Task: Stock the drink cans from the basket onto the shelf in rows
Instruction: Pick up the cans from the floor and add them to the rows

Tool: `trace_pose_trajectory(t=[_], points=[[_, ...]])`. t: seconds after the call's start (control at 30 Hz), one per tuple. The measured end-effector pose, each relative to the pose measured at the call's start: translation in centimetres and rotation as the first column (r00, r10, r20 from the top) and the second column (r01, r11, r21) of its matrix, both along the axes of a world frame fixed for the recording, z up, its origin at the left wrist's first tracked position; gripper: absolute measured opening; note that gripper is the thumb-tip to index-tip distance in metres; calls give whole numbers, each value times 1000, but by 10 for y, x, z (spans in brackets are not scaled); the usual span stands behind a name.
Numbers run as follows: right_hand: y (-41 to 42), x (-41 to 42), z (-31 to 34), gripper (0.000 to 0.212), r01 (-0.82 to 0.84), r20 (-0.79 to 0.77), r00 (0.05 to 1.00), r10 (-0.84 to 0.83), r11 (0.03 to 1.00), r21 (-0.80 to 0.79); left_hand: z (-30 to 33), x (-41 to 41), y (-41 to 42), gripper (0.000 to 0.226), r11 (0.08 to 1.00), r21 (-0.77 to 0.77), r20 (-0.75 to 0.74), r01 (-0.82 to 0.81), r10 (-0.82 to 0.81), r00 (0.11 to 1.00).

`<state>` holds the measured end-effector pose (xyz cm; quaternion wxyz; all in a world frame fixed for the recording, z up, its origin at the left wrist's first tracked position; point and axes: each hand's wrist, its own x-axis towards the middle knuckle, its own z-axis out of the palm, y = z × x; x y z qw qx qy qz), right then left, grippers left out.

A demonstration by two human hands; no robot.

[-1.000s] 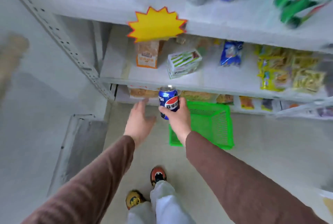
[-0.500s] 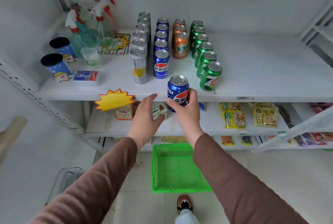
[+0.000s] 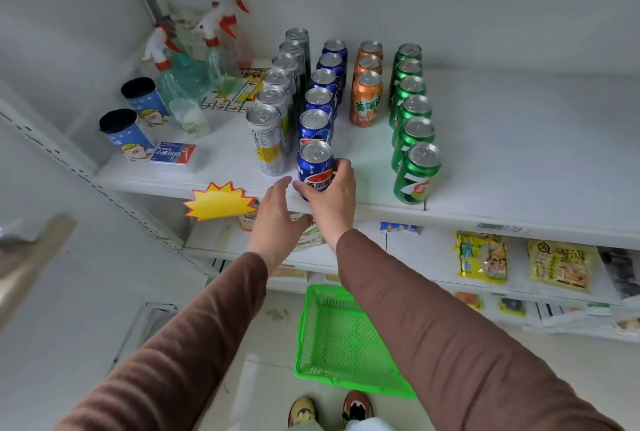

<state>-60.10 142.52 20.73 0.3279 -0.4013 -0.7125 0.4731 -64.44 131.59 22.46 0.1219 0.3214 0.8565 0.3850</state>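
My right hand [image 3: 332, 193] grips a blue Pepsi can [image 3: 316, 167] standing at the front of the blue row [image 3: 323, 94] on the white shelf [image 3: 502, 153]. My left hand [image 3: 278, 214] hovers with relaxed fingers just left of the can, at the shelf's front edge, holding nothing. To the left runs a row of silver cans [image 3: 273, 108]. To the right stand three orange cans [image 3: 367, 98] and a row of green cans [image 3: 414, 132]. The green basket [image 3: 341, 337] lies on the floor below, with no cans visible inside.
Spray bottles [image 3: 194, 59], two blue cups [image 3: 126, 132], a small plastic cup and a blue card sit at the shelf's left. A yellow starburst tag [image 3: 220, 202] hangs off the shelf edge. Snack packets [image 3: 483, 255] fill lower shelves. My feet stand by the basket.
My right hand has raised the Pepsi can from near the basket up to the shelf and brought it to the front of the blue row. My left hand followed alongside.
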Motion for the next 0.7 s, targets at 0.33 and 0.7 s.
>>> trace_pose_trajectory(t=[0.33,0.7], points=[[-5,-5,-25,75,-44,103,994,30,990,134,-15,-26,-11,79,1000,-14,20,-6,6,1000],[-5,-15,-23,66,48,135,988,-75,980,193,-19,-30,-13,79,998,15,16,56,-56,998]])
